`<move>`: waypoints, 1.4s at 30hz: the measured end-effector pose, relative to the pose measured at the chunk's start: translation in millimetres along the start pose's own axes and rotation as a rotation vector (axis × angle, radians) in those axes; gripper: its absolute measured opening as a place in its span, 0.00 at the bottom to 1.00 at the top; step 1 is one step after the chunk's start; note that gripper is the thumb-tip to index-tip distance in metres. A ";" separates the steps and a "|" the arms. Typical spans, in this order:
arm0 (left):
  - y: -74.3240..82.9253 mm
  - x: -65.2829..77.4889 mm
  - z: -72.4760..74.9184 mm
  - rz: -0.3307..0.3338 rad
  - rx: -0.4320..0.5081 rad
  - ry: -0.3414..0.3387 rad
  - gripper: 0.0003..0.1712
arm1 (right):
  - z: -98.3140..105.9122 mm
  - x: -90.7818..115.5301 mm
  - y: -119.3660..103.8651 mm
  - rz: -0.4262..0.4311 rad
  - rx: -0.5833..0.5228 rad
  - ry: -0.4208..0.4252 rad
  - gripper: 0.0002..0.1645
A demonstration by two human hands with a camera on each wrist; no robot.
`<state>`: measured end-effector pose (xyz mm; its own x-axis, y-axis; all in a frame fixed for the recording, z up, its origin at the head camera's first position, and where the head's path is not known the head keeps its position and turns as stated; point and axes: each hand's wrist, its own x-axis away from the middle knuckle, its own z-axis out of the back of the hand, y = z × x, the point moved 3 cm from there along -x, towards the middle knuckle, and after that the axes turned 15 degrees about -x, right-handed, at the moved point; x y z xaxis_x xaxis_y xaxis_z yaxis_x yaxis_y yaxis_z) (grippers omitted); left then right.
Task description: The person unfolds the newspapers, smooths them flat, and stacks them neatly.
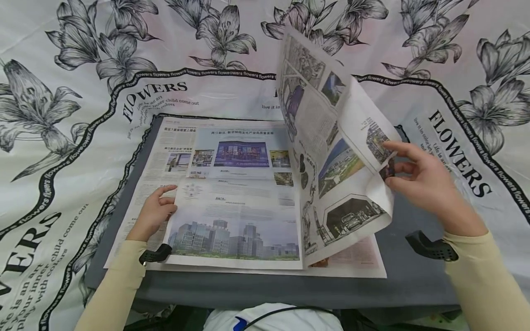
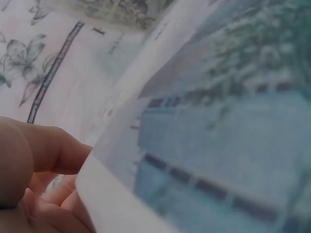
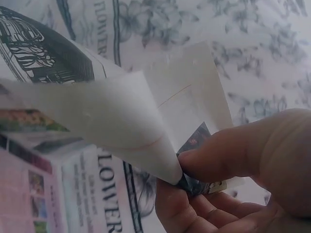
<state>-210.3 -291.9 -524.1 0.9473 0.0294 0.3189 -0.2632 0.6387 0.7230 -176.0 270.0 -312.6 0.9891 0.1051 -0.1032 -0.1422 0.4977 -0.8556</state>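
An open newspaper (image 1: 232,193) lies with a city skyline photo on its left page. My right hand (image 1: 422,184) pinches the outer edge of a raised page (image 1: 352,138), which stands up from the fold and bends over. In the right wrist view the thumb presses on top of the bunched paper (image 3: 116,121), with fingers (image 3: 209,213) curled beneath. At the left page's outer edge is my left hand (image 1: 153,214), its fingertips right at the paper. In the left wrist view the page (image 2: 194,160) rises close to the camera and hides the fingertips.
The newspaper lies on a dark grey mat (image 1: 256,292). Around it spreads a pale cloth (image 1: 232,96) with black lily drawings and printed words. Each wrist wears a black band (image 1: 432,246). A black cable (image 1: 285,310) crosses white fabric at the bottom.
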 end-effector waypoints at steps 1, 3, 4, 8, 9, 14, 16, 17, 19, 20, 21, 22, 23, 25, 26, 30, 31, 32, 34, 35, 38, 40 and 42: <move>-1.9 -0.2 3.9 0.003 -0.013 0.008 0.39 | 4.1 2.3 5.5 -0.016 0.007 0.015 0.47; -6.3 -0.7 11.3 0.010 -0.046 0.021 0.39 | 11.1 6.7 16.2 -0.043 0.018 0.038 0.47; -8.7 -0.9 15.1 0.013 -0.058 0.026 0.38 | 13.8 8.8 21.1 -0.050 0.016 0.047 0.48; -17.2 -1.2 29.4 0.031 -0.118 0.046 0.35 | 19.9 17.2 42.3 -0.053 -0.005 0.078 0.49; -19.2 -1.7 32.6 0.034 -0.128 0.053 0.35 | 20.0 19.2 47.7 -0.054 -0.016 0.089 0.49; -28.8 -5.4 44.7 0.063 -0.195 0.079 0.34 | 14.3 28.7 74.4 -0.104 -0.074 0.118 0.48; -32.6 -6.5 48.3 0.071 -0.209 0.087 0.33 | 10.6 32.4 83.9 -0.136 -0.089 0.122 0.48; -34.6 -7.0 49.5 0.077 -0.215 0.088 0.33 | 8.6 34.3 88.2 -0.148 -0.093 0.126 0.48; -38.8 -8.1 51.8 0.084 -0.219 0.087 0.33 | 4.7 37.8 96.5 -0.168 -0.098 0.139 0.48; -40.9 -8.8 53.0 0.088 -0.224 0.090 0.34 | 2.5 39.4 100.5 -0.181 -0.099 0.142 0.47; -43.2 -9.4 54.0 0.092 -0.228 0.093 0.34 | 0.2 40.9 104.5 -0.191 -0.097 0.147 0.47; -45.7 -10.2 54.9 0.098 -0.237 0.096 0.34 | -2.1 42.1 108.6 -0.203 -0.097 0.149 0.47; -48.3 -11.1 55.7 0.103 -0.245 0.103 0.34 | -4.4 43.3 112.6 -0.215 -0.099 0.151 0.47; -53.4 -12.2 58.1 0.113 -0.260 0.115 0.35 | -9.7 45.7 120.8 -0.239 -0.107 0.148 0.46; -56.3 -12.8 59.3 0.122 -0.267 0.121 0.36 | -12.7 46.9 124.9 -0.251 -0.109 0.143 0.46; -66.1 -13.0 63.4 0.160 -0.279 0.133 0.36 | -27.3 53.5 141.1 -0.298 -0.138 0.119 0.44; -68.0 -12.5 64.4 0.172 -0.282 0.138 0.36 | -31.3 55.3 145.3 -0.312 -0.148 0.114 0.44; -70.3 -12.4 65.1 0.179 -0.282 0.142 0.36 | -35.3 57.1 149.3 -0.325 -0.159 0.111 0.44; -74.4 -12.0 66.7 0.189 -0.290 0.153 0.35 | -43.1 60.5 157.5 -0.351 -0.179 0.107 0.44; -76.6 -11.7 67.6 0.199 -0.289 0.155 0.36 | -46.9 62.0 161.3 -0.366 -0.186 0.103 0.44; -83.9 -11.4 70.0 0.228 -0.268 0.171 0.36 | -57.6 66.0 171.5 -0.403 -0.208 0.081 0.44; -88.3 -11.6 71.4 0.256 -0.257 0.182 0.36 | -64.0 68.3 176.5 -0.422 -0.222 0.065 0.44; -91.8 -12.0 72.6 0.279 -0.246 0.196 0.36 | -68.8 70.5 180.8 -0.437 -0.243 0.056 0.45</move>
<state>-210.7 -406.7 -549.8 0.8689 0.3578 0.3419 -0.4856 0.7496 0.4497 -129.2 308.2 -509.4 0.9556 -0.1185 0.2698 0.2924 0.2696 -0.9175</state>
